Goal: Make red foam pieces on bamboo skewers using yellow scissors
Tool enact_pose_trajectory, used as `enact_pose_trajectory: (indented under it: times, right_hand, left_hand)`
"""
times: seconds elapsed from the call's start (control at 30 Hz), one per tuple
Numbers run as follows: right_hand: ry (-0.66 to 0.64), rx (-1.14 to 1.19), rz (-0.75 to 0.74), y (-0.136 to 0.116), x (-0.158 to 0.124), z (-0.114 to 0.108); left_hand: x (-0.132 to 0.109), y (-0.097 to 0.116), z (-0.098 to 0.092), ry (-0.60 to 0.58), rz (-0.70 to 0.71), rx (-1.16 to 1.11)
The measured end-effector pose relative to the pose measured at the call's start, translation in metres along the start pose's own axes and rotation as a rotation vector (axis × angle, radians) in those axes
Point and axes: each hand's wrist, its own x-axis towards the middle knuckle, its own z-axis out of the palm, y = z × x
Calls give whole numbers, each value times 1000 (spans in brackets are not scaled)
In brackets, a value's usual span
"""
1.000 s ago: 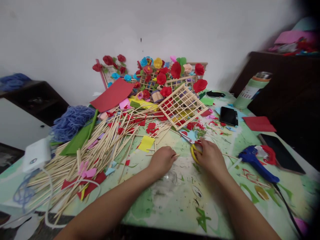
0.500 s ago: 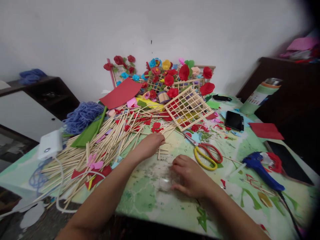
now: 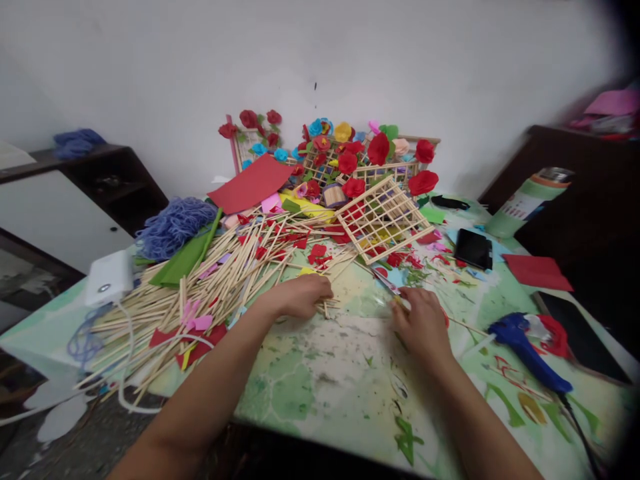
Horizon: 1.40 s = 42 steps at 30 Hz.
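Observation:
My left hand [image 3: 300, 297] rests on the green table [image 3: 320, 387] with its fingers curled on a few short wooden sticks [image 3: 327, 308], at the near edge of a big heap of long wooden sticks [image 3: 225, 277]. My right hand [image 3: 423, 323] lies closed over the handles of the scissors [image 3: 386, 281]. Only the blades and slivers of the yellow and red handles show from under the hand. The two hands are about a hand's width apart.
A wooden lattice [image 3: 383, 220] leans on paper flowers [image 3: 350, 150] at the back wall. Red sheet [image 3: 253, 183], blue yarn [image 3: 173, 227], green sheet [image 3: 185, 260] and white box [image 3: 107, 283] lie left. Blue glue gun [image 3: 525, 343], black phone [image 3: 473, 249], green bottle [image 3: 525, 197] sit right.
My right hand went from the scissors to the middle of the table and is now back over the scissors. My left hand reached toward the stick heap and has closed on short sticks.

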Motion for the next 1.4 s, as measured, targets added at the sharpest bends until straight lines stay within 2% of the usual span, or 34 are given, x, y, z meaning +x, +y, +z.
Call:
enact_pose_trajectory:
  times: [0.13,0.27,0.37,0.5,0.73,0.87,1.03,1.1,1.2,1.33,1.4]
  right_hand:
    - [33,-74,96,11,1,5]
    - [65,-86,121,6,0,6]
    - [78,-77,108,3,-1,6]
    - [93,-49,85,5,-1,7]
    - [94,4,27,3,-1,6]
    - [99,27,-6,1,-1,6]
    - [81,49,-18,1,-2,4]
    - [71,64,-47,-4,-3,3]
    - [5,76,-136,-22,-4,0]
    - [-262,46,-273,-65,0,1]
    - [-361,15,-289,-87,3,5]
  left_hand:
    - [2,4,8,9,-56,23]
    - [9,7,20,25,-153,98]
    - [13,9,26,35,-164,147]
    - [16,9,26,174,-174,106]
    - [21,15,28,338,-330,-488]
    - [26,21,26,554,-228,-775]
    - [28,27,17,737,-147,-1499]
    - [28,28,15,788,-117,-1722]
    - [28,27,14,839,-71,-1828]
    - [27,19,17,857,-104,-1765]
    - [26,14,18,863,-140,-1734]
